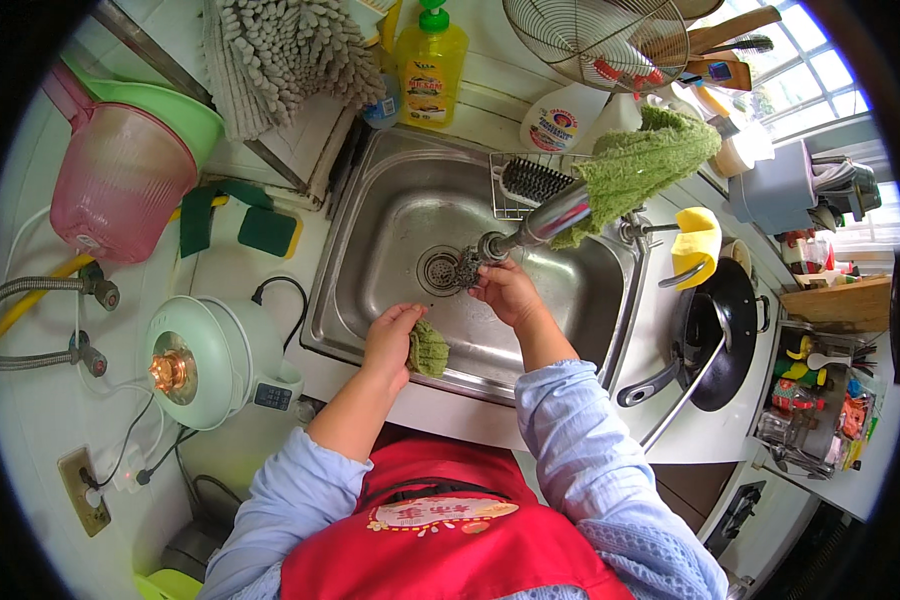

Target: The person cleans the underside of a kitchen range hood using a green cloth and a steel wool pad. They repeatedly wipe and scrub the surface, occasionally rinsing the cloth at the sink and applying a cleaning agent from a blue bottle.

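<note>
Over the near left part of the stainless steel sink (390, 225), my left hand (394, 337) holds a small, crumpled green cloth (428, 349). My right hand (505, 291) grips a dark metal scouring pad (467, 268) just right of the drain strainer (440, 271), below the mouth of the faucet (529, 225). A larger green cloth (645, 165) is draped over the faucet. Whether water runs from the spout is not clear.
A wire rack with a black-bristled brush (534, 181) hangs at the sink's far side. Left are a green-yellow sponge (268, 232) and a pale green electric cooker (210, 360). A black frying pan (727, 352) stands right. Behind are a yellow soap bottle (429, 75) and a spray bottle (559, 116).
</note>
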`<state>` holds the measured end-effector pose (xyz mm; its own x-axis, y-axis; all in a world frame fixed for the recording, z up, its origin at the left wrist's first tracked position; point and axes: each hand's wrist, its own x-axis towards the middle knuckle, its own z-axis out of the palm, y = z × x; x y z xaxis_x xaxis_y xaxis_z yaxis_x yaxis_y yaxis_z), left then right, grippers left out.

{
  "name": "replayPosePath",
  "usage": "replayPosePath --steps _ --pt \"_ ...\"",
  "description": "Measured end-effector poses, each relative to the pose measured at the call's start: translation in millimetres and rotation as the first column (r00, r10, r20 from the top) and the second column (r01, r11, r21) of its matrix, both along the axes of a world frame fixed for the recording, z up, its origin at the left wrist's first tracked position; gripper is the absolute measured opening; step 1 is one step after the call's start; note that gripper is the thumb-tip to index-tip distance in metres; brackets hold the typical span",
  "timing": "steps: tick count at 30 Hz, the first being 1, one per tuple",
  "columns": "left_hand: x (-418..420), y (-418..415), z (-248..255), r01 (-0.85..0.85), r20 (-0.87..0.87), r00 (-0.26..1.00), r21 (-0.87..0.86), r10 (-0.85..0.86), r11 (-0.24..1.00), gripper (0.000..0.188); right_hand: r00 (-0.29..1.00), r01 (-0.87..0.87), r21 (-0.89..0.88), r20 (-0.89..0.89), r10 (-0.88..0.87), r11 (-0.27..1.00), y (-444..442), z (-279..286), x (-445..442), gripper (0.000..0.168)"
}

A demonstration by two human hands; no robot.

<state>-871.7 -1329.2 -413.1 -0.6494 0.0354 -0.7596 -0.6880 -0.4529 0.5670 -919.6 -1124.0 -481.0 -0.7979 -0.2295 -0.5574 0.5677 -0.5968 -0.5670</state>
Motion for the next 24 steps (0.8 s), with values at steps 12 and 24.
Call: replayPosePath --steps 12,24 --pt "5.5 -9.6 -8.6 -0.023 -0.024 0.999 -0.033 0.023 0.999 0.011 0.992 -0.037 0.065 -0.116 0.045 0.997 2.6 9.2 1.0 0.023" --pt "10.0 -10.0 0.8 -0.065 0.061 0.996 -0.041 0.067 0.997 0.012 0.976 -0.027 0.325 0.212 -0.045 0.945 33.9 -52.0 -0.2 0.037"
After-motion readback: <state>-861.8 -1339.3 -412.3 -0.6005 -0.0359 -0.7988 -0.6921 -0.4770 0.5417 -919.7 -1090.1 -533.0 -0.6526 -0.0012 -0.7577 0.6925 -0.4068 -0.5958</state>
